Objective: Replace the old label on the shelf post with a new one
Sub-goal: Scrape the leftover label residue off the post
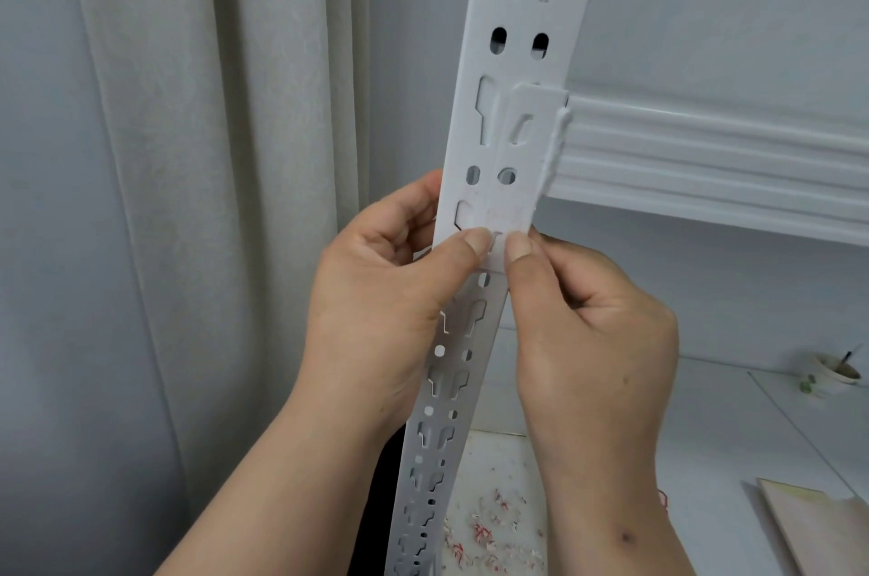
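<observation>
A white slotted shelf post [510,114] runs from top centre down to the bottom. Faint pinkish residue [498,214] of a label marks its face just above my thumbs. My left hand [376,288] grips the post's left edge, thumb pressed on the face. My right hand [583,321] grips the right edge, its thumb beside the left thumb. Both thumbs hold a small white piece [497,250] flat on the post; I cannot tell if it is a label.
A white shelf beam [714,161] joins the post at the right. Below, a shelf board [705,425] carries red-and-white label scraps [489,528], a small cup [837,375] and a beige sheet [818,524]. A pale curtain [188,199] hangs at the left.
</observation>
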{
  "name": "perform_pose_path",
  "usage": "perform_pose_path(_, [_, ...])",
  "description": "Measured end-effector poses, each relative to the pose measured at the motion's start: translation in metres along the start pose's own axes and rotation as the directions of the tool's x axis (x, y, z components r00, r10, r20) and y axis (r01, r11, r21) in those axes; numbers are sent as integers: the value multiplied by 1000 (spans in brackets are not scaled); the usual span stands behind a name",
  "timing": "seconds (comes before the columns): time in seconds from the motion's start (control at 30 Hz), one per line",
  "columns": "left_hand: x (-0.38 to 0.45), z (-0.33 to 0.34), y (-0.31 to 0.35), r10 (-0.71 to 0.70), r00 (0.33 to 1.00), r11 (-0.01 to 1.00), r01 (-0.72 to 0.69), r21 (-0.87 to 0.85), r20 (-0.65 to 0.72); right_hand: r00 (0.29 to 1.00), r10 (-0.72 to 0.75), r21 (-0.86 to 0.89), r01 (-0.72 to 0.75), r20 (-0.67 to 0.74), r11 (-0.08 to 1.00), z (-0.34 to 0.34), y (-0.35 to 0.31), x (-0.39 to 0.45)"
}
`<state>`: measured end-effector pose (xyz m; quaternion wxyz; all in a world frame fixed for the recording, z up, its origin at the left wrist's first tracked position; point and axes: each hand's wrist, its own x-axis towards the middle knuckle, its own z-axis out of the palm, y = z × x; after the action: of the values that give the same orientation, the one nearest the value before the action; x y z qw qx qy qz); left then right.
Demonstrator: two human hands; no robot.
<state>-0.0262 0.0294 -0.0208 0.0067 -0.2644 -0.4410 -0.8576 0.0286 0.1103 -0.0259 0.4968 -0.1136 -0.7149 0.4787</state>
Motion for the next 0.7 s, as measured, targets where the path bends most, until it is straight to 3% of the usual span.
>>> perform_pose_path(0.7, [1, 7, 1, 11, 998, 998, -8, 60, -62, 998, 48, 6, -47, -39, 999, 3, -5, 5])
